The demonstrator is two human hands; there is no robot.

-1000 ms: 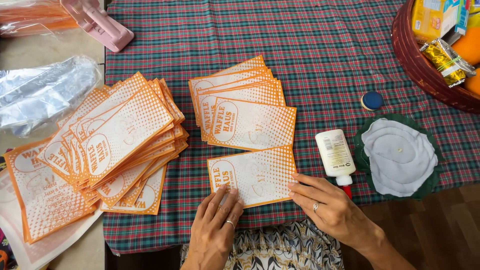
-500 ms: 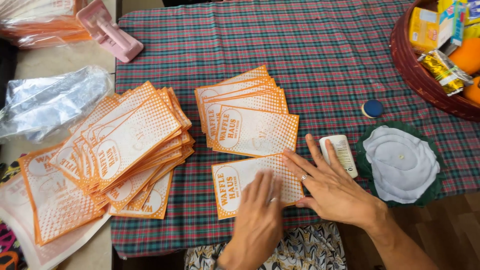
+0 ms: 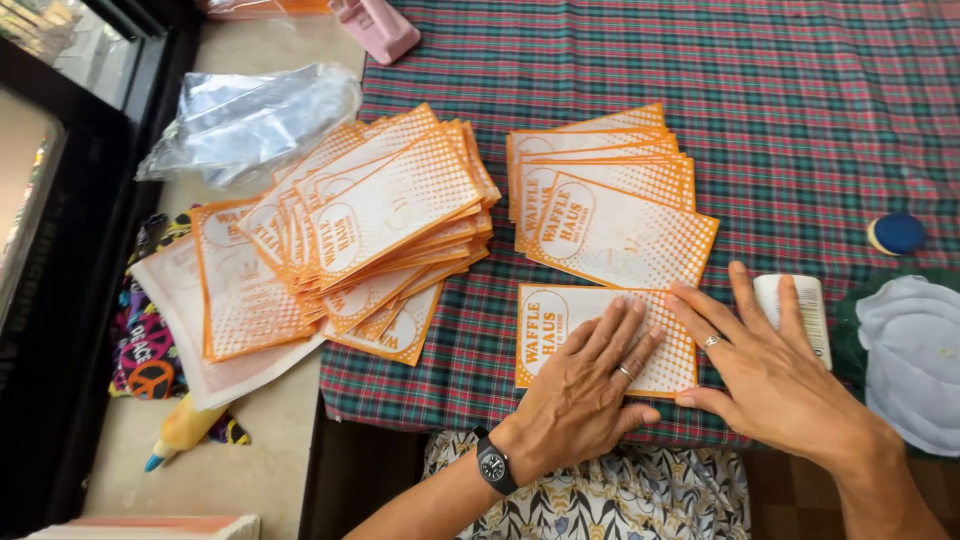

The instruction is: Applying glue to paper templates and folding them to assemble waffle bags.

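Both your hands are flat on one orange-and-white paper bag (image 3: 560, 335) at the near edge of the plaid cloth (image 3: 800, 90). Your left hand (image 3: 585, 385), the one with the watch, presses its middle with the fingers spread; your right hand (image 3: 775, 365) lies open too, fingertips on the bag's right edge and palm over the glue bottle (image 3: 805, 310). Neither hand grips anything.

Progress-wise, I'd guess you're partway: a neat stack (image 3: 610, 190) of about half a dozen bags sits just beyond the one you're pressing, while the big fanned pile (image 3: 370, 230) to the left looks much larger, so most of the job is probably still ahead. The blue cap (image 3: 897, 233) is off and lies apart from the bottle, next to the white rounds (image 3: 915, 355).

Compared with a second ago, your left hand has slid up from the bag's lower edge onto its middle, and your right hand has moved right, now covering the bottle that was lying in plain view. The piles look unchanged.
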